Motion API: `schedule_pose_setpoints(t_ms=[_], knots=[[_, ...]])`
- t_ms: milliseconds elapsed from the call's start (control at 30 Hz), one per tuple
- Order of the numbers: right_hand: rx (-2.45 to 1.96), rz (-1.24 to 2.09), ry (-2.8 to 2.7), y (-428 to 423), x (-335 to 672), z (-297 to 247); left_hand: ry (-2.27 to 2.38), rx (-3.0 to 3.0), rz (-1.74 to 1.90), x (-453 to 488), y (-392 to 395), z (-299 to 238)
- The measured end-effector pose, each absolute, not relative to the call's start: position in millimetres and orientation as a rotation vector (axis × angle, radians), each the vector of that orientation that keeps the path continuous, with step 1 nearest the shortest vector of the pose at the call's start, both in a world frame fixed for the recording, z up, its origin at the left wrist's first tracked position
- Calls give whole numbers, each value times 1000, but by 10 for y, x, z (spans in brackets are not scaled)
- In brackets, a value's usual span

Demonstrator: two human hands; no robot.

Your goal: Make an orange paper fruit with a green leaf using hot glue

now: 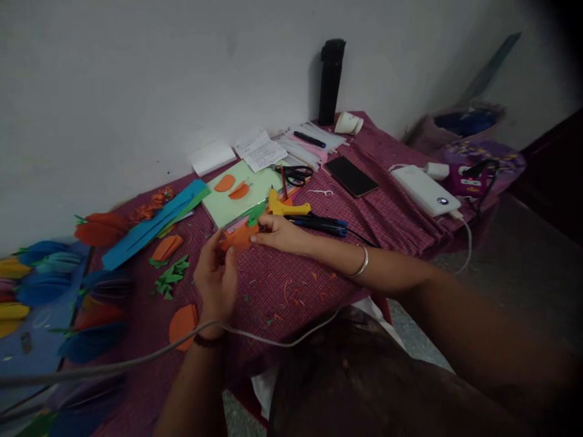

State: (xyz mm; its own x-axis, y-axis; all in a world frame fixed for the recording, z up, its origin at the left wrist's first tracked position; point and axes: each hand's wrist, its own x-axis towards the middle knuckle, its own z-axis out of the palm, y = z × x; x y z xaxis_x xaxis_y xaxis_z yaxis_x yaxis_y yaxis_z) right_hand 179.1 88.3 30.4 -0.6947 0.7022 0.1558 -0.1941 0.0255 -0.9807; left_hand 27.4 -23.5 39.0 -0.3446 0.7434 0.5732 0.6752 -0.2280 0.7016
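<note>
Between my hands is an orange paper cutout with a green paper leaf at its upper end. My left hand grips the cutout's left side between thumb and fingers. At its right end, my right hand pinches the cutout by the leaf. Just beyond my right hand lies a yellow glue gun. Green paper scraps and a small stack of orange ovals lie left of my left hand. Another orange paper stack is partly hidden behind my left wrist.
Black scissors, a phone and a white power bank lie on the checked cloth. A black bottle stands by the wall. A cable crosses in front of me. Coloured paper shapes fill the left side.
</note>
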Motion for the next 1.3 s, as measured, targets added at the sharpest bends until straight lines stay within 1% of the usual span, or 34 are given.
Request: schedule_pose_setpoints(t_ms=[67, 167, 267, 367, 467, 600, 800, 867, 1067, 1300], knots=[[-481, 1713, -1633, 872, 1788, 317, 1959, 1877, 1454, 244, -222, 370], [-430, 1780, -1547, 828, 1784, 354, 1924, 1804, 1282, 252, -203, 347], [-489, 1832, -1452, 781, 1777, 396, 1733, 1527, 1284, 302, -194, 304], [-579, 1785, -1430, 754, 1764, 423, 1538, 1272, 1341, 345, -192, 253], [-634, 1751, -1408, 728, 1742, 418, 1490, 1252, 1300, 383, -185, 234], [-585, 1957, -1271, 690, 1722, 400, 1461, 1336, 1212, 464, -170, 253], [-334, 2384, -1052, 714, 1780, 441, 1182, 1048, 1167, 535, -154, 352], [-301, 2447, -1030, 715, 1795, 441, 1150, 991, 1128, 541, -148, 387], [-319, 2430, -1055, 701, 1794, 420, 1236, 1021, 1122, 562, -156, 352], [-528, 2230, -1155, 653, 1753, 481, 1628, 1469, 1099, 574, -171, 264]])
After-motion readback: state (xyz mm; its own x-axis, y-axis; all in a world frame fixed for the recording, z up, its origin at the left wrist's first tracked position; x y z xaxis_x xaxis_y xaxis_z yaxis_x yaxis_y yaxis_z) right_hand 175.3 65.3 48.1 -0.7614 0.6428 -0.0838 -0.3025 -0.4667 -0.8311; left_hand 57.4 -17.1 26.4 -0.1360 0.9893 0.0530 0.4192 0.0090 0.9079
